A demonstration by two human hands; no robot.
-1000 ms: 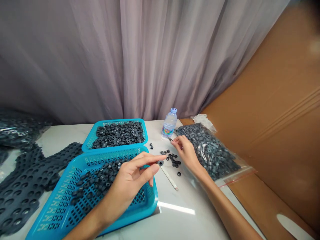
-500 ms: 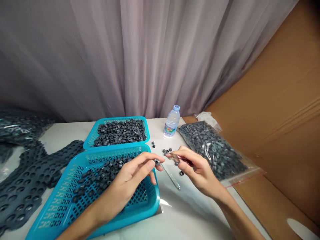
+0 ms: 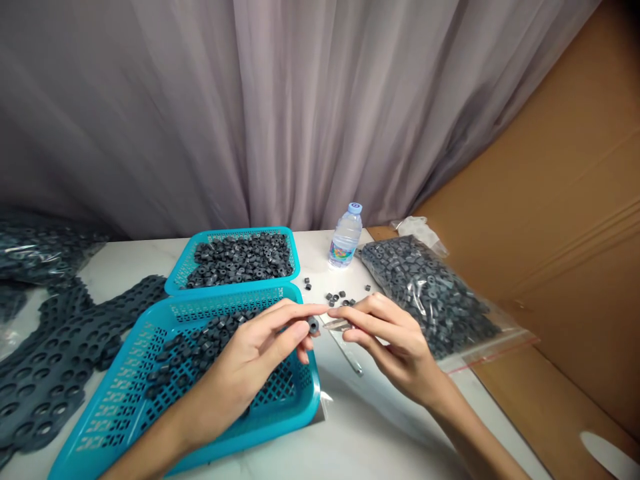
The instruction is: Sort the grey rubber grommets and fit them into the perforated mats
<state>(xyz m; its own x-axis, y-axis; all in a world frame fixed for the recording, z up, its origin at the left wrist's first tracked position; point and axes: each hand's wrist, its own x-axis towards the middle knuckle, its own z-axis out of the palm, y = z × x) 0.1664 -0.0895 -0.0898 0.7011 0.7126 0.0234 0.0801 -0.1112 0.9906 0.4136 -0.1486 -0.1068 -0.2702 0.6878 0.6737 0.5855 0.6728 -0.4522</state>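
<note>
Head view: a grey curtain (image 3: 290, 113) backs the white table (image 3: 385, 430). At centre, the left hand (image 3: 270, 340) pinches one black ring (image 3: 313, 320); the right hand (image 3: 395, 333) grips a slim tool (image 3: 337, 324), tip just beside it. That ring seems mid-work; whether the lower-left basket (image 3: 311, 403) holds finished ones is unclear.

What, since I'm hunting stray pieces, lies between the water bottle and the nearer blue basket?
In the head view, two small dark pieces lie on the white tabletop there, nearer the basket than the bottle.
</note>
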